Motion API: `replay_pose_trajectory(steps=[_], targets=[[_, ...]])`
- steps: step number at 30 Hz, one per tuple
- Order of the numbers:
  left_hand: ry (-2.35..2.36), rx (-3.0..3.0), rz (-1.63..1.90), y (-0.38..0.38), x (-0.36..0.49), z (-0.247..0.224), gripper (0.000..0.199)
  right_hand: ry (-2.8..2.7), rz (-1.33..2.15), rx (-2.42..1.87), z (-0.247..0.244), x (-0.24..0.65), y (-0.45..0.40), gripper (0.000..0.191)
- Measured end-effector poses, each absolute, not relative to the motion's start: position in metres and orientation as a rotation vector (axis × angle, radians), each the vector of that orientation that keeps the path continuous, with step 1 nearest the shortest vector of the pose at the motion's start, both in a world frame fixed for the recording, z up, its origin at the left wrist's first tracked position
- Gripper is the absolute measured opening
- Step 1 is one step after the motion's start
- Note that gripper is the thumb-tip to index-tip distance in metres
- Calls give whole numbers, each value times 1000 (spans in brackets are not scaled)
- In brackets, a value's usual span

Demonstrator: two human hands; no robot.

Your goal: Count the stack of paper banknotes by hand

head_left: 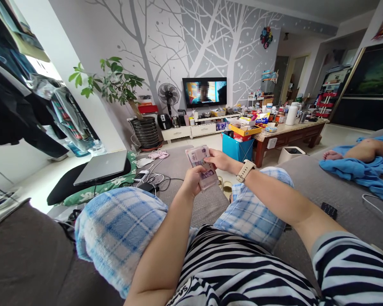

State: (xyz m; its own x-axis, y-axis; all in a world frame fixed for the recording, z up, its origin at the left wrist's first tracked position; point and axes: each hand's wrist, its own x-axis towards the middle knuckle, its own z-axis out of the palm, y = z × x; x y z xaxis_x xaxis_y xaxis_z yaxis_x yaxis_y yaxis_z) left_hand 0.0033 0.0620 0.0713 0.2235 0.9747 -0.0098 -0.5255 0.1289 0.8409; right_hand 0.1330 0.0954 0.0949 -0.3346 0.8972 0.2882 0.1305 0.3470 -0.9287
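Note:
A stack of purplish banknotes point(207, 175) is held up in front of me, above the grey sofa seat and between my knees. My left hand point(193, 180) grips its lower left side, thumb across the top note. On the upper right edge, my right hand point(220, 160) is closed with its thumb lying on the face of the notes. A pale watch point(245, 171) circles my right wrist. The fingers behind the stack are hidden.
On the sofa to the left lie a closed laptop point(100, 168) on a green cushion and tangled cables point(151, 180). A remote point(329, 210) lies at right, near another person's leg point(364, 153). Ahead stand a blue bin point(238, 147) and a laden table point(306, 127).

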Motion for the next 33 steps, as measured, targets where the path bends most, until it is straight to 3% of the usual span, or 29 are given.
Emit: replay_pose_trajectory(steps=[4, 9, 15, 24, 33], targets=[[702, 907, 1221, 68, 2, 65, 44, -1665, 1060, -876, 98, 136, 97, 20], [1070, 1084, 1333, 74, -1, 64, 24, -1608, 799, -961, 95, 142, 109, 21], [1012, 914, 1370, 69, 1, 70, 23, -1616, 573, -1080, 89, 141, 110, 20], [803, 798, 1371, 62, 10, 68, 24, -1398, 1016, -783, 85, 124, 95, 20], [924, 1001, 1392, 67, 8, 62, 32, -1264, 1127, -652, 92, 126, 87, 32]])
